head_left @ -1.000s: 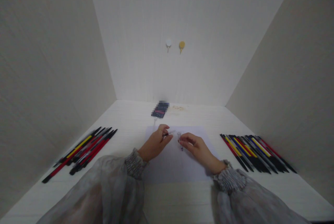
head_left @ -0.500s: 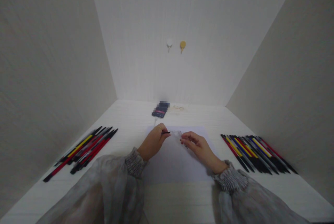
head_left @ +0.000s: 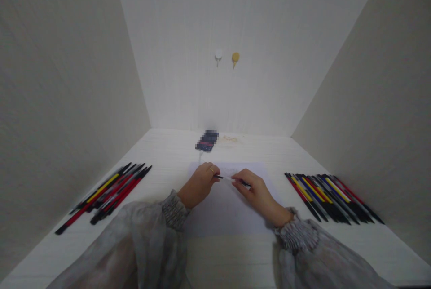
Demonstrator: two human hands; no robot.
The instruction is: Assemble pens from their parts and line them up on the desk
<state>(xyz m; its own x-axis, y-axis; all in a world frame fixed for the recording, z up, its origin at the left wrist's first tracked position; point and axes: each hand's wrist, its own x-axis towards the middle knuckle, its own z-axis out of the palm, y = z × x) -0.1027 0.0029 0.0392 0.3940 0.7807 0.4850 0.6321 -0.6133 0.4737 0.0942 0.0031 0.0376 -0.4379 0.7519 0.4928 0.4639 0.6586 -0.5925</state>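
Observation:
Above a white sheet of paper (head_left: 229,217), my two hands meet at a slim pen (head_left: 227,178) with black ends and a pale middle. My left hand (head_left: 201,185) pinches the black part on the left, fingers closed. My right hand (head_left: 256,192) is closed on the other side, thumb and fingers round the pale part; a black end sticks out behind the fingers. The pen lies nearly level between the hands. Whether it is one piece or two parts fitted together I cannot tell. Faint marks show on the paper just beyond the fingers.
Several pens (head_left: 104,192), black, red and yellow, lie in a slanted bunch on the left. More pens (head_left: 325,197) lie side by side on the right. A phone (head_left: 206,141) with a cable lies near the back wall, where two hooks (head_left: 235,57) hang. Walls enclose both sides.
The pen parts have come into one line between my hands. My right hand has shifted its grip, and a black end now shows behind its fingers. My left hand has turned slightly.

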